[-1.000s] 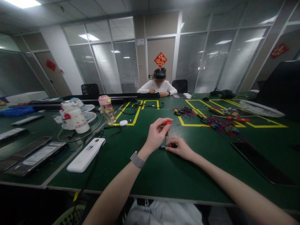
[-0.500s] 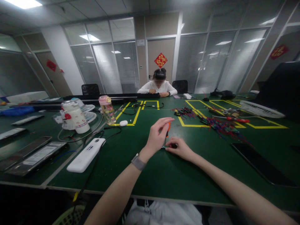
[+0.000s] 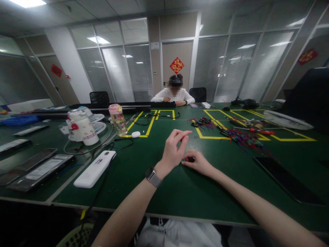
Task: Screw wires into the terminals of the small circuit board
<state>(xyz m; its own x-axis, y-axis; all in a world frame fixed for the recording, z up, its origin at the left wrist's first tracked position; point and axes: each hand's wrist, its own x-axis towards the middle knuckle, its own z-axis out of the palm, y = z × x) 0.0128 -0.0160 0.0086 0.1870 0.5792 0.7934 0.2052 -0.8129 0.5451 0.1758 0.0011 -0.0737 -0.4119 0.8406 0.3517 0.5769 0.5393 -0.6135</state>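
While pressed flat against the green table (image 3: 180, 192), fingertips of the right hand (image 3: 199, 162) pin down a small circuit board (image 3: 187, 160), of which only a dark sliver with a speck of green and red peeks out between the two hands. Just left of it, touching or nearly so, hovers the left hand (image 3: 173, 151), raised on its wrist with thumb and fingers curled loosely together above the board; cannot tell whether anything is pinched inside, since the palm faces away. Worn on the left wrist, a grey watch (image 3: 153, 177). Well apart to the left, lying on the table: a white power bank (image 3: 94, 169) with a black cable running past it, a pink-capped water bottle (image 3: 118, 120), and a white bottle with red trim (image 3: 82, 127). Farther back on the right, inside yellow tape outlines, a heap of coloured wired parts (image 3: 240, 138) and a red-handled tool (image 3: 260, 131). Near the right edge, a dark phone (image 3: 285, 178) lying flat. Across the table, seated, a person in a white top (image 3: 172, 96), hands together on the surface.
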